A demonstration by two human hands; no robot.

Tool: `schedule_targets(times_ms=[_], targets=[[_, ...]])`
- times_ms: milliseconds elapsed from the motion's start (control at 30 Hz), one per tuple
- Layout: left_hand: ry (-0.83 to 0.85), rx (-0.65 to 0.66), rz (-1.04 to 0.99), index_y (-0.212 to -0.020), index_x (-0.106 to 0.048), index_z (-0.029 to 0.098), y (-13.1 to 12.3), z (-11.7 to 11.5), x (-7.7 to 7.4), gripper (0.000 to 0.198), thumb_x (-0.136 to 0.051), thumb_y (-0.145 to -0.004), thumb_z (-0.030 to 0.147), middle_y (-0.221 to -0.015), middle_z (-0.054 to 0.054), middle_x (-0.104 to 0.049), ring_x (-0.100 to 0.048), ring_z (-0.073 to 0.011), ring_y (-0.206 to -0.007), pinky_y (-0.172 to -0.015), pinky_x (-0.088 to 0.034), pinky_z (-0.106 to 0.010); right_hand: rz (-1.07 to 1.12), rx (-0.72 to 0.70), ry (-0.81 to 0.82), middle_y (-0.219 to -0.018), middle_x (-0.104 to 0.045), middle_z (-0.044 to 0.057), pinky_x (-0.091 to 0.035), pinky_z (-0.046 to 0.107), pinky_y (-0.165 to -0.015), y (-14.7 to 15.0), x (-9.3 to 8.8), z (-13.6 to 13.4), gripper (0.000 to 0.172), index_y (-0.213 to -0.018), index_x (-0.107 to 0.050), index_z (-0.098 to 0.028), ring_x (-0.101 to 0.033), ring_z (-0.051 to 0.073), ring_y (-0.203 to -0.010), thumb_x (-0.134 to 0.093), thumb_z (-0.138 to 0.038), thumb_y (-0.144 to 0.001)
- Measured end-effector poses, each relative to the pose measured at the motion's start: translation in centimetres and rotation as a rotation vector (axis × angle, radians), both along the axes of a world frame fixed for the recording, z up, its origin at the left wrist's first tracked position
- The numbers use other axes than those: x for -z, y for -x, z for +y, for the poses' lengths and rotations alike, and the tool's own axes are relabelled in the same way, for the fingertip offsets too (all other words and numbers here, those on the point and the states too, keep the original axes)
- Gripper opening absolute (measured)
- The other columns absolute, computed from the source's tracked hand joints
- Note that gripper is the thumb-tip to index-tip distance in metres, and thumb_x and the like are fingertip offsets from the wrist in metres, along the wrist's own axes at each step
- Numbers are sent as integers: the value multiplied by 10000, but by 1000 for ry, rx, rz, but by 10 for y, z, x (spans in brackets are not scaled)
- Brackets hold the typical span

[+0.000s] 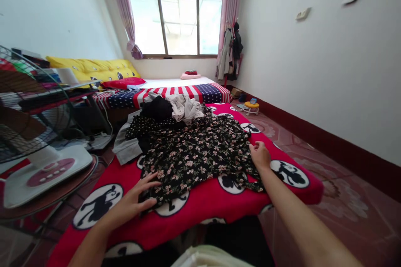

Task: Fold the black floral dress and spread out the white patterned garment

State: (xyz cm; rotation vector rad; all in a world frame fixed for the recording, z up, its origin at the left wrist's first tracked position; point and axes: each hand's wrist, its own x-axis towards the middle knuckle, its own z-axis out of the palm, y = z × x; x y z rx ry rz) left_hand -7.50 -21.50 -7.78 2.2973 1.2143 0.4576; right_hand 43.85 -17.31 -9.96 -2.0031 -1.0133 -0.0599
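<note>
Left hand [134, 202] flat, fingers spread, pressing near left edge of floral dress [197, 154]. Right hand [259, 154] pinching dress right edge, fingers closed on cloth. Dress lies spread on red blanket [200, 212]. Behind dress, pile of clothes [169, 110]. Fan [34, 133] at left, striped bed [175, 91] farther back.

Matt floral cloth garment [200, 152]

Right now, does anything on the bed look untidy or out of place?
Yes. Behind the floral garment that both hands touch, a heap of clothes lies crumpled, and a grey piece hangs over the red blanket's left edge.
</note>
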Motion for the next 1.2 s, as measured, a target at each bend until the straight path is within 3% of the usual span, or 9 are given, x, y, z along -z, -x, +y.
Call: schedule_targets(times_ms=[133,233,367,500,567,633,867,1000,1200], targets=[[11,-25,-27,-1174,-663,294,5,-13,1,500,-714,-716,488,-1508,-72,-375,-302,-328,-1399,-1131,-252,-532,-91,-13,132,-944,-689,111,-447,338,-721,5,-4,-2,475,-1194,-532,-165,-646,259,-866,-539,-469,-829],[-39,-82,-59,-1045,-725,271,1,-10,9,379,-689,-729,478,-1450,-82,-463,-347,-333,-1376,-1121,-276,-542,-179,-76,188,-967,-693,107,-457,334,-708,9,-3,-3,529,-1243,-522,-188,-655,260,-858,-616,-443,-789],[-89,-136,-153,-813,-749,248,-5,-5,11,321,-612,-766,535,-1245,-76,-651,-450,-333,-1310,-1084,-358,-520,-169,-156,132,-915,-719,83,-469,337,-716,6,-6,-6,353,-1116,-655,-222,-660,252,-835,-575,-339,-793],[-69,-254,-191,-887,-738,244,-4,-6,-2,377,-580,-775,568,-994,-52,-750,-685,-284,-964,-902,-530,-399,-103,-130,-46,-853,-732,72,-473,311,-711,-9,-25,-18,329,-954,-732,-190,-654,220,-759,-485,-326,-784],[-69,-294,-193,-886,-732,231,-1,-7,-10,394,-591,-757,575,-886,-40,-759,-703,-256,-823,-800,-557,-341,-79,-124,-152,-783,-727,73,-469,310,-685,-20,-36,-27,350,-907,-745,-176,-640,219,-705,-489,-360,-754],[-75,-303,-203,-867,-726,217,2,-7,-16,390,-599,-747,565,-850,-39,-755,-698,-252,-806,-767,-554,-316,-76,-137,-181,-747,-722,72,-463,315,-669,-31,-42,-37,360,-874,-750,-176,-632,223,-685,-508,-394,-722],[10,-174,-135,-835,-715,223,5,-13,-38,279,-608,-766,471,-760,-25,-730,-668,-213,-697,-681,-527,-275,-50,-301,-3,-768,-741,72,-479,346,-700,-49,-34,-63,314,-770,-745,-197,-669,244,-705,-559,-428,-668],[76,-69,-42,-789,-716,230,6,-21,-55,215,-578,-800,394,-711,-13,-708,-647,-193,-668,-644,-497,-247,-28,-322,81,-745,-741,62,-487,347,-688,-49,-41,-75,300,-761,-750,-211,-677,247,-676,-581,-430,-646],[234,-108,4,-809,-741,232,13,-39,-60,219,-596,-751,385,-760,-35,-720,-652,-218,-696,-634,-517,-257,-61,-394,263,-756,-748,57,-483,345,-711,-63,-52,-89,174,-637,-748,-249,-685,271,-746,-610,-340,-581]])
